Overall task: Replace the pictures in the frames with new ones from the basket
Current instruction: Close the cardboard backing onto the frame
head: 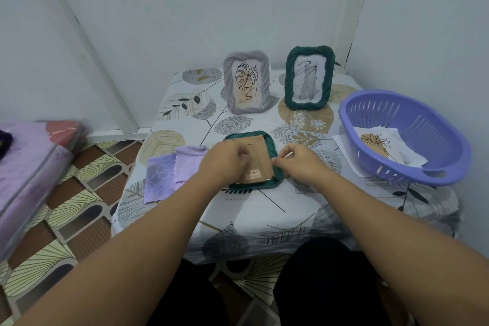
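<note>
A dark green frame (272, 140) lies face down in the middle of the table, its brown backing board (260, 159) up. My left hand (225, 164) rests on the board's left part with fingers curled onto it. My right hand (299, 163) pinches at the frame's right edge. Two frames stand upright at the back: a grey one (229, 82) with a leaf drawing and a dark green one (291, 77) with a scribble picture. The purple basket (444, 167) at the right holds loose pictures (381, 143).
A lilac cloth (169, 174) lies left of the flat frame. A white sheet (344, 145) pokes out from under the basket. The small table with a leaf-print cloth (251, 214) stands in a wall corner. A purple bundle (29, 167) sits at the left over patterned floor.
</note>
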Motion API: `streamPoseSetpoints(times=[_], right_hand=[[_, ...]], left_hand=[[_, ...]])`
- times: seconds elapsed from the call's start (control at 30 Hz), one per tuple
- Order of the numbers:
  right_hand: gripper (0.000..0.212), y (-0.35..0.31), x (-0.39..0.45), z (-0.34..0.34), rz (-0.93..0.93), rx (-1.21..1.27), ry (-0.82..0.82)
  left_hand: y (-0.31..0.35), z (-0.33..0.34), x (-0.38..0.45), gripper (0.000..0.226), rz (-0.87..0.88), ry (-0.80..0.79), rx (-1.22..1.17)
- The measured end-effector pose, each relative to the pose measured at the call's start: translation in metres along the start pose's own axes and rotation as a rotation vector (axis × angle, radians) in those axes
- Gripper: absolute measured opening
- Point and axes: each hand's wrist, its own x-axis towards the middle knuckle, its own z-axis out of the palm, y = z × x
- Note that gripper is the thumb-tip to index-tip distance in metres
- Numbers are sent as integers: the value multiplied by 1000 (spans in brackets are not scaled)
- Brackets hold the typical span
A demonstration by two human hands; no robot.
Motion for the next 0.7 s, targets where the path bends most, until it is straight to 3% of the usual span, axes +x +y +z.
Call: streamPoseSetpoints(times=[0.1,0.2,0.27,0.57,0.7], right_hand=[[19,-6,1,4,-49,-93,42],[16,-13,1,10,-125,-188,58],[16,-17,0,15,-154,-230,47],[36,-29,-2,26,-168,-273,-19],[46,-34,-2,24,-177,-207,-13]], left_hand=[[-16,-4,2,31,-136,104,203],[-24,-5,3,34,-210,38,400],[-28,-1,5,36,-244,-9,394],[-25,-4,9,19,-428,37,-276],[-9,-15,7,14,-414,105,-793]])
